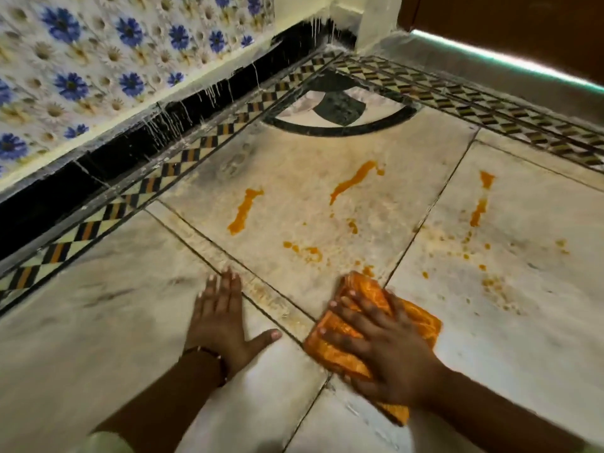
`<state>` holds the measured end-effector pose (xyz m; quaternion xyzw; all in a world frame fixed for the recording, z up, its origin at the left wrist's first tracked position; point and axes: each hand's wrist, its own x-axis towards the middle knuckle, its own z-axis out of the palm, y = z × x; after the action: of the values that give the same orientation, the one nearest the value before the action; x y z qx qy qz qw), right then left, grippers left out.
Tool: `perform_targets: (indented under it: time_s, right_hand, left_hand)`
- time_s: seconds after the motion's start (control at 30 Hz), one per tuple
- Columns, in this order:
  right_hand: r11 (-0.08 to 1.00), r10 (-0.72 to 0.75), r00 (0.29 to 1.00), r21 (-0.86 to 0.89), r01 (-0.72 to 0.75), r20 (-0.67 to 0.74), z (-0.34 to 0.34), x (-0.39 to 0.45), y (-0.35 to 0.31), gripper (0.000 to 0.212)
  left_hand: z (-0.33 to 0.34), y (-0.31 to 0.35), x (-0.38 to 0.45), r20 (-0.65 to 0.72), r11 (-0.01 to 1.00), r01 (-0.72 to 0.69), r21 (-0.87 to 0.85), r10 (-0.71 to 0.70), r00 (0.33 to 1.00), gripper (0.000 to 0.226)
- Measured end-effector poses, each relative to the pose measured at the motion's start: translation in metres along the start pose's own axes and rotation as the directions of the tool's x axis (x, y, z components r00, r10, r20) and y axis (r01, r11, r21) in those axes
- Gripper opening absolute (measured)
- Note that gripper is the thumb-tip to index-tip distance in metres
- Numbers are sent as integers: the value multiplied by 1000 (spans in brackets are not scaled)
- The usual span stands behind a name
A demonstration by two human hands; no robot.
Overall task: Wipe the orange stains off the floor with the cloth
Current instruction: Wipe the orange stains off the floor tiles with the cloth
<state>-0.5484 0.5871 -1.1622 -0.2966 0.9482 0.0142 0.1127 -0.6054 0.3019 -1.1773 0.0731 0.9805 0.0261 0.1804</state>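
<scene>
Cloth (366,325) pressed flat under spread right hand (389,351); stains (351,182) ahead, streaks running away; left hand (222,317) flat on floor (506,322).

Left hand (222,317) lies flat, palm down, fingers straight, thumb splayed outward. Right hand (380,346) is palm down, fingers spread and pressing. Both forearms extend forward.

Dim, warm indoor light. Bright greenish strip (510,57) glows at upper right, under a dark door (506,24). Floor (490,322) shows soft sheen, no hard shadows. Both hands slightly motion-blurred. Wide-angle bending along the tiled wall (98,60) and patterned border (98,217); overall softness, compression smear.
</scene>
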Motion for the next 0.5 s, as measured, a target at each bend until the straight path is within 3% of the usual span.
perform_targets:
  time_s: [0.13, 0.2, 0.27, 0.33, 0.4, 0.47, 0.5]
  right_hand:
    - [962, 271, 957, 54, -267, -102, 12, -9, 36, 66]
    - [875, 475, 877, 144, -462, -70, -3, 17, 57, 65]
    - [813, 572, 818, 172, -556, -59, -12, 60, 67, 66]
    - [859, 500, 863, 158, -486, -64, -15, 94, 50, 63]
    - [956, 279, 951, 127, -263, -130, -10, 97, 18, 59]
    - [993, 104, 972, 77, -90, -209, 2, 67, -2, 54]
    - [994, 87, 973, 82, -71, -215, 7, 47, -1, 52]
  left_hand:
    - [16, 6, -8, -120, 999, 6, -53, -13, 993, 124]
    - [18, 5, -6, -189, 998, 2, -61, -13, 982, 123]
    - [18, 6, -7, -192, 998, 4, -62, -16, 981, 121]
    - [20, 5, -7, -194, 998, -1, -64, -11, 981, 118]
    - [22, 4, -7, -197, 998, -9, -69, -5, 980, 115]
    - [22, 4, -7, -214, 998, -12, -68, -3, 977, 113]
    - [23, 4, -7, -220, 998, -15, -66, 0, 976, 112]
